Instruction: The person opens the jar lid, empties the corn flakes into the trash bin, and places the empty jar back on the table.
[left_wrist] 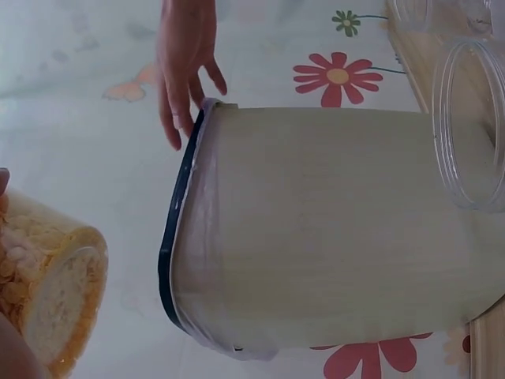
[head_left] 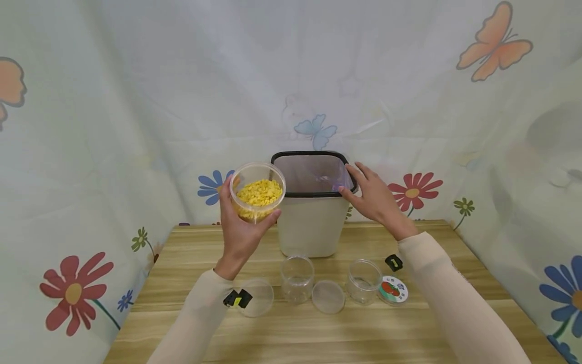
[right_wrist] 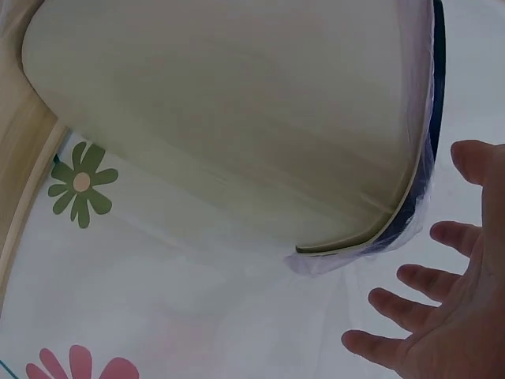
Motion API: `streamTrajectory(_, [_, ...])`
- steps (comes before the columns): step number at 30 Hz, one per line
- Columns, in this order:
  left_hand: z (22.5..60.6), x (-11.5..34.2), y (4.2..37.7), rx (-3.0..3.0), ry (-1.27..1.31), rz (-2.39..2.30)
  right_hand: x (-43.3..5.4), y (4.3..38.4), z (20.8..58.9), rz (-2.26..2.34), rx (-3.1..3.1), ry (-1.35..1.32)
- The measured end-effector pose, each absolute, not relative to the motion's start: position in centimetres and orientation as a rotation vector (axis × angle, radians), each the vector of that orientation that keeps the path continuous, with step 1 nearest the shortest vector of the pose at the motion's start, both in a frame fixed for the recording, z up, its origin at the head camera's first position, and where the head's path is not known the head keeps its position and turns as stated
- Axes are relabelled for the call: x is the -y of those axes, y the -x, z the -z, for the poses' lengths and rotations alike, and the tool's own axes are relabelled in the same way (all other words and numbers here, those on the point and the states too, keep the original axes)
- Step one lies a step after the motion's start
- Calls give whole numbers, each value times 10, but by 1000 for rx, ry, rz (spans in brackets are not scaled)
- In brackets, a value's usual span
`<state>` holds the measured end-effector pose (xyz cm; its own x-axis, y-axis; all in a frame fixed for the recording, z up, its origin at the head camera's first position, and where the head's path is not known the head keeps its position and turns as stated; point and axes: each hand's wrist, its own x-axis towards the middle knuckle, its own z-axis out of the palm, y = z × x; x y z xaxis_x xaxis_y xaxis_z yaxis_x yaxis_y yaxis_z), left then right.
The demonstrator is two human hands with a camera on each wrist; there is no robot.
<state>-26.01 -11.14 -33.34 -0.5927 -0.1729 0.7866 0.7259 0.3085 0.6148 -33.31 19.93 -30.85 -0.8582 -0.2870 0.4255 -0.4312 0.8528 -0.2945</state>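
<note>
My left hand (head_left: 241,235) grips a clear plastic jar (head_left: 243,177) around its side and holds it in the air, left of the bin's opening. Yellow flakes (head_left: 261,192) lie in the jar, which has no lid on. A white trash bin (head_left: 311,225) with a black rim (head_left: 309,194) stands upright on the table, lined with a thin translucent purplish bag (right_wrist: 414,71). At the bin's right rim is my right hand (head_left: 375,197), fingers spread and holding nothing. The right wrist view shows these fingers (right_wrist: 402,308) just beside the rim; contact is unclear.
Two open clear jars, one (head_left: 297,280) in the middle and one (head_left: 364,283) to its right, stand before the bin. Clear lids (head_left: 328,297) (head_left: 258,298) and a printed round lid (head_left: 393,290) lie on the wooden table (head_left: 191,323). A flowered curtain (head_left: 182,101) hangs behind.
</note>
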Motion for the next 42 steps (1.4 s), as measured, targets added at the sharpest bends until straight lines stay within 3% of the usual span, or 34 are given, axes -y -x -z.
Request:
streamTrajectory(20, [333,113,274,1753,528,1232,-195,373,303,-753,2774,-356])
streamTrajectory(42, [313,110,295,1726,633,843,-191,379,310,-828,2808,-297])
